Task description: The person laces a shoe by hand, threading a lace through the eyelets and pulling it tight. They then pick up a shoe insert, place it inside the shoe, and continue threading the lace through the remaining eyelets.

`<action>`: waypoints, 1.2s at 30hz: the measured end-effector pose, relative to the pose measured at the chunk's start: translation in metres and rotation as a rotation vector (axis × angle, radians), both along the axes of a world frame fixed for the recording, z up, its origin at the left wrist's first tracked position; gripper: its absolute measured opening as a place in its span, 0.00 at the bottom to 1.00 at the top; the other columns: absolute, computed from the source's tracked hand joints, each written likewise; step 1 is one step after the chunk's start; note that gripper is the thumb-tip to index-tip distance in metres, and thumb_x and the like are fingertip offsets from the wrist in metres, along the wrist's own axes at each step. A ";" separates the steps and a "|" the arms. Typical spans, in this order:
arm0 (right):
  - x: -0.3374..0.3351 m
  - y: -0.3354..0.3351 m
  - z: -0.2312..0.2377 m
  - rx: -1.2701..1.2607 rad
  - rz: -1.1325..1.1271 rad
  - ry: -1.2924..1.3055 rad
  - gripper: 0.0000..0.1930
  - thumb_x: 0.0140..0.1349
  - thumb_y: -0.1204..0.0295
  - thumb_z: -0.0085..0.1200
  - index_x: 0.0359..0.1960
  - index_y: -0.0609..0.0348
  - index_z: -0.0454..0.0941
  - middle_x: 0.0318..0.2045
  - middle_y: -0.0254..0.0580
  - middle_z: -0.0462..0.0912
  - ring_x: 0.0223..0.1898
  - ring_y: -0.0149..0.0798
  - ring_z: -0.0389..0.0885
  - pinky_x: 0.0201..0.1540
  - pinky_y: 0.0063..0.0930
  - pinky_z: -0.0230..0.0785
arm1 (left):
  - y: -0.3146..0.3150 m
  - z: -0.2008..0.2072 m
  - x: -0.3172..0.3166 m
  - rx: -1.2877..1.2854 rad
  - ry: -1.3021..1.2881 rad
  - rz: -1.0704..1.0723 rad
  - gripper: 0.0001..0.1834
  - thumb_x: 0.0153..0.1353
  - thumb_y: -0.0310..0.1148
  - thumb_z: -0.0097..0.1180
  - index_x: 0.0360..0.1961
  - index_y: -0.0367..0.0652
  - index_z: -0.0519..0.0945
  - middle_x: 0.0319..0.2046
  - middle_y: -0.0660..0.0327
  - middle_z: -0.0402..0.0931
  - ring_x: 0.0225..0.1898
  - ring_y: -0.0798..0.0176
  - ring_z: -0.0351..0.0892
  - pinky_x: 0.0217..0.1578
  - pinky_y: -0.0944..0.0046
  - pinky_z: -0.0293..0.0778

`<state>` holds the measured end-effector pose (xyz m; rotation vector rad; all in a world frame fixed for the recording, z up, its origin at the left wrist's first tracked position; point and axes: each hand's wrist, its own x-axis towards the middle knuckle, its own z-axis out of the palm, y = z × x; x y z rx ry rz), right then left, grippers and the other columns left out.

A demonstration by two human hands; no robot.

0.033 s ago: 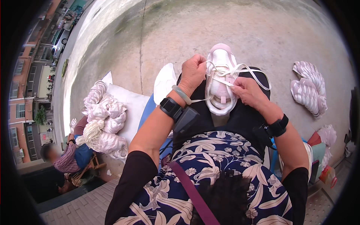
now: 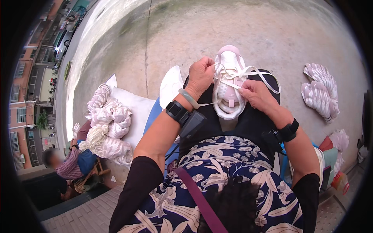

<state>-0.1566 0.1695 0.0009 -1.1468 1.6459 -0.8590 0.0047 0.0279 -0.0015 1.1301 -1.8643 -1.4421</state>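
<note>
A white and pink sneaker (image 2: 230,93) rests on my lap between my thighs, its toe pointing away from me and its opening nearest me. A long white shoelace (image 2: 268,73) runs through its upper eyelets and loops out to the right over my dark trousers. At the shoe's left side, my left hand (image 2: 202,75) is closed with thumb and fingers pinching the lace. My right hand (image 2: 257,95) pinches a flat stretch of lace across the tongue from the right. Another lace length trails from the shoe's opening toward my left wrist.
Bundled white and pink shoe parts (image 2: 110,120) lie on a white sheet (image 2: 132,101) at left, with a hank of cream laces (image 2: 97,138). More stacked shoe parts (image 2: 320,93) lie on the concrete at right. A seated person (image 2: 72,165) is at far left.
</note>
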 end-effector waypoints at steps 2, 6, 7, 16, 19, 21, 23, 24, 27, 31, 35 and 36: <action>0.000 -0.001 -0.008 -0.061 -0.031 -0.024 0.14 0.60 0.66 0.51 0.24 0.66 0.75 0.17 0.36 0.75 0.20 0.30 0.71 0.24 0.27 0.63 | -0.002 0.000 0.001 0.082 0.042 0.002 0.04 0.56 0.24 0.49 0.31 0.38 0.75 0.22 0.64 0.75 0.14 0.77 0.68 0.13 0.77 0.63; -0.002 0.001 -0.013 -0.184 -0.093 -0.059 0.13 0.58 0.66 0.53 0.24 0.65 0.76 0.18 0.40 0.76 0.21 0.33 0.72 0.25 0.29 0.64 | -0.007 0.008 0.007 0.308 0.072 -0.026 0.05 0.56 0.24 0.51 0.34 0.36 0.76 0.22 0.64 0.75 0.15 0.77 0.67 0.14 0.76 0.63; -0.002 0.002 -0.013 -0.184 -0.094 -0.059 0.13 0.58 0.66 0.53 0.24 0.65 0.76 0.18 0.40 0.76 0.21 0.33 0.72 0.25 0.29 0.64 | -0.007 0.009 0.008 0.360 0.092 -0.040 0.05 0.57 0.24 0.51 0.34 0.36 0.76 0.22 0.64 0.75 0.15 0.77 0.67 0.15 0.76 0.63; 0.008 0.008 -0.007 -0.255 -0.055 0.338 0.09 0.56 0.66 0.53 0.25 0.59 0.77 0.21 0.51 0.78 0.27 0.54 0.78 0.30 0.41 0.68 | -0.015 -0.019 0.008 -0.554 -0.220 -0.020 0.05 0.50 0.23 0.50 0.29 0.36 0.77 0.17 0.60 0.74 0.19 0.70 0.73 0.22 0.68 0.69; 0.009 0.007 -0.006 -0.253 -0.060 0.354 0.09 0.56 0.66 0.53 0.25 0.59 0.77 0.21 0.50 0.78 0.27 0.53 0.78 0.30 0.41 0.68 | -0.010 -0.017 0.004 -0.643 -0.251 0.035 0.06 0.51 0.24 0.48 0.29 0.36 0.77 0.17 0.56 0.73 0.20 0.66 0.72 0.25 0.64 0.70; 0.009 0.008 -0.005 -0.267 -0.058 0.349 0.09 0.56 0.66 0.53 0.25 0.59 0.77 0.21 0.51 0.78 0.27 0.53 0.78 0.30 0.41 0.68 | -0.009 -0.016 0.003 -0.617 -0.256 0.062 0.07 0.52 0.25 0.48 0.29 0.36 0.77 0.16 0.55 0.73 0.20 0.66 0.72 0.25 0.64 0.70; 0.010 0.009 -0.003 -0.271 -0.060 0.370 0.09 0.56 0.67 0.53 0.25 0.59 0.76 0.21 0.50 0.78 0.27 0.53 0.78 0.30 0.42 0.68 | -0.006 -0.014 0.003 -0.589 -0.260 0.087 0.07 0.53 0.26 0.48 0.30 0.36 0.78 0.16 0.54 0.73 0.20 0.65 0.72 0.26 0.64 0.70; 0.010 0.009 -0.002 -0.274 -0.061 0.393 0.08 0.55 0.68 0.53 0.25 0.59 0.75 0.21 0.50 0.78 0.27 0.53 0.78 0.30 0.43 0.68 | -0.002 -0.013 0.002 -0.549 -0.229 0.104 0.07 0.53 0.26 0.47 0.30 0.36 0.78 0.16 0.55 0.73 0.21 0.65 0.73 0.26 0.64 0.70; 0.013 0.010 0.003 -0.358 -0.017 0.530 0.07 0.55 0.69 0.51 0.25 0.59 0.74 0.21 0.48 0.77 0.26 0.52 0.78 0.29 0.42 0.68 | 0.002 -0.014 0.003 -0.519 -0.176 0.142 0.08 0.54 0.26 0.47 0.30 0.35 0.78 0.15 0.56 0.72 0.20 0.66 0.74 0.25 0.64 0.70; 0.007 0.007 -0.004 -0.463 0.041 0.737 0.03 0.52 0.72 0.51 0.25 0.57 0.73 0.20 0.44 0.76 0.24 0.48 0.78 0.28 0.38 0.68 | -0.005 -0.027 0.006 -0.435 -0.171 0.160 0.07 0.54 0.24 0.46 0.29 0.35 0.77 0.14 0.59 0.73 0.16 0.70 0.71 0.21 0.67 0.70; -0.010 0.009 0.001 -0.755 0.018 1.003 0.05 0.47 0.75 0.51 0.28 0.55 0.74 0.17 0.37 0.71 0.20 0.39 0.74 0.22 0.31 0.64 | -0.002 -0.030 0.003 -0.418 -0.181 0.145 0.06 0.53 0.22 0.47 0.28 0.35 0.77 0.14 0.61 0.73 0.14 0.72 0.70 0.18 0.68 0.69; -0.015 0.012 0.003 -0.831 0.011 1.072 0.07 0.46 0.76 0.51 0.29 0.55 0.75 0.16 0.35 0.70 0.18 0.37 0.72 0.20 0.30 0.62 | 0.003 -0.028 0.001 -0.405 -0.187 0.123 0.06 0.53 0.22 0.47 0.29 0.35 0.77 0.15 0.61 0.74 0.15 0.71 0.71 0.20 0.69 0.69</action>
